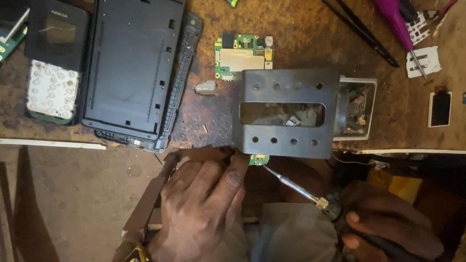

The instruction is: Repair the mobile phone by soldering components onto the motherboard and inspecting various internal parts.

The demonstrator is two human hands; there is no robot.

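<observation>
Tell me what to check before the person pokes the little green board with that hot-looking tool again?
1. Left hand steadies the small green board at the table edge: ok, fingers rest beside it.
2. Right hand has a firm hold on the tool: ok, fingers wrap the dark handle.
3. Tool tip reaches the board: ok, the tip points at its corner; actual contact cannot tell.
4. Board fully in view: not ok, the metal bracket covers most of it.
5. Left fingers safely away from the tip: cannot tell, they lie very near.
6. Other circuit board out of the way: ok, it lies beyond the bracket.
</observation>
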